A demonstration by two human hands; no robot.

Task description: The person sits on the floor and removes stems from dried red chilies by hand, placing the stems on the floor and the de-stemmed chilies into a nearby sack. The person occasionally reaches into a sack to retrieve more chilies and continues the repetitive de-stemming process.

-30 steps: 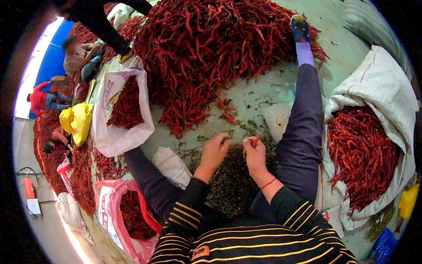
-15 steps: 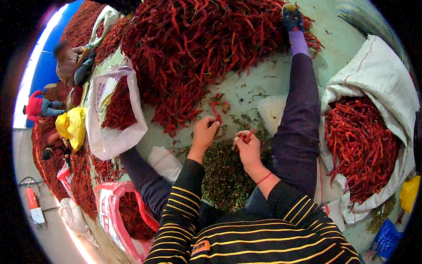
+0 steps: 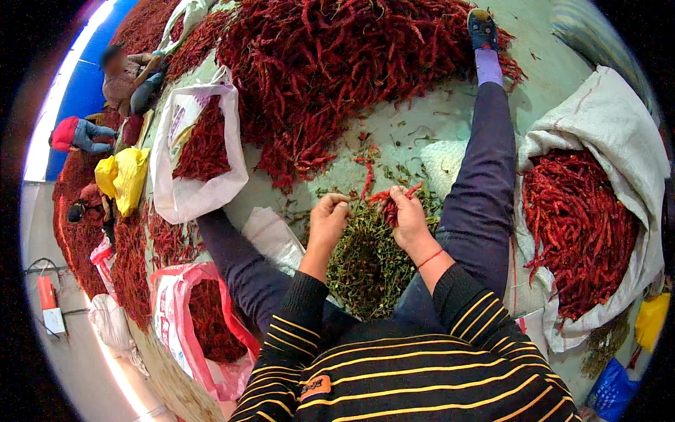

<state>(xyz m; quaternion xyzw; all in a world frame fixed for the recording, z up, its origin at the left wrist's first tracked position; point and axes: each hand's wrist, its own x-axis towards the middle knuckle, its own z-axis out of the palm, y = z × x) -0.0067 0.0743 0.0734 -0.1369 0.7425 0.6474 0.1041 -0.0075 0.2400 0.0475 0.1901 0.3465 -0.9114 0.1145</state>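
Note:
My right hand (image 3: 409,219) is closed around a few dried red chili peppers (image 3: 388,196), which stick out past the fingertips on both sides. To its left, my left hand (image 3: 329,219) is held in a pinch; anything between the fingertips is too small to make out. The two hands are a short gap apart, above a heap of green-brown stems and chili scraps (image 3: 369,271) between my legs. Just beyond the fingertips a single red chili (image 3: 368,176) shows against the littered floor.
A large pile of red chilies (image 3: 337,70) spreads ahead. On the right a white woven sack (image 3: 605,116) holds chilies. On the left stand a white bag (image 3: 235,179) and a pink-edged bag (image 3: 184,274), both with chilies inside. Several people (image 3: 126,81) sit at far left.
My left hand has come down slightly, and the chili that was at its fingertips is no longer there. My right hand has moved up, with more of its chilies showing.

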